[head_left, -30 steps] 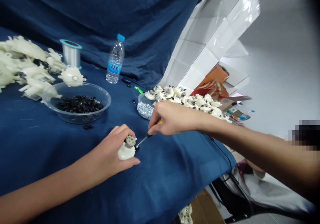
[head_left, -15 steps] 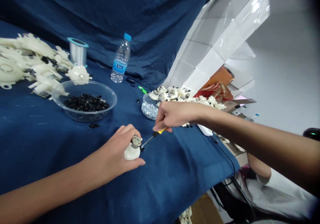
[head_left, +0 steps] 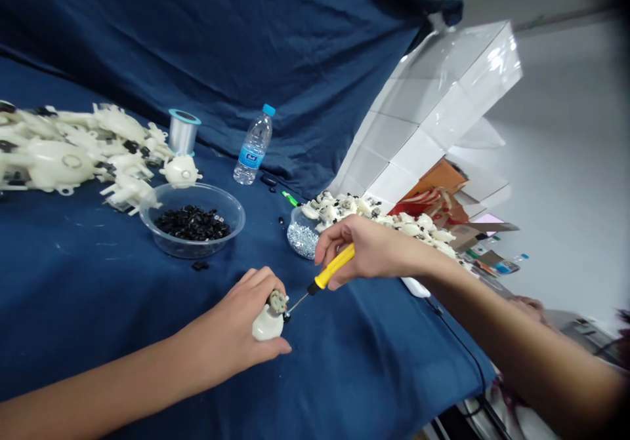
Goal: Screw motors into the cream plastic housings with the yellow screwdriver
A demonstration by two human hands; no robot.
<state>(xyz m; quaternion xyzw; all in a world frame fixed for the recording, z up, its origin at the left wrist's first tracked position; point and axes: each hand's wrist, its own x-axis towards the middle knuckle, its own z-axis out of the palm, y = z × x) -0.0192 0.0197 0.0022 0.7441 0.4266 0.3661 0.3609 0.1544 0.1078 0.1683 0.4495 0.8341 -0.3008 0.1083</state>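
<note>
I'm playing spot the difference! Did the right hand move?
Yes, a little: the right hand has shifted rightward, away from the small glass dish of silver bits, whose edge it overlapped earlier and now only just reaches.

A plastic bowl (head_left: pixel 236 220) and small dish (head_left: pixel 293 225) stand just beyond the hands (head_left: pixel 226 319) (head_left: pixel 369 250).

Water bottle (head_left: pixel 254 145) w/ blue label (head_left: pixel 245 158), white lettering (head_left: pixel 250 157) too small to read; nothing else legible.

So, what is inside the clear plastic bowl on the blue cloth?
The clear plastic bowl holds a heap of small black parts; the bowl's floor beneath them is hidden.
</note>
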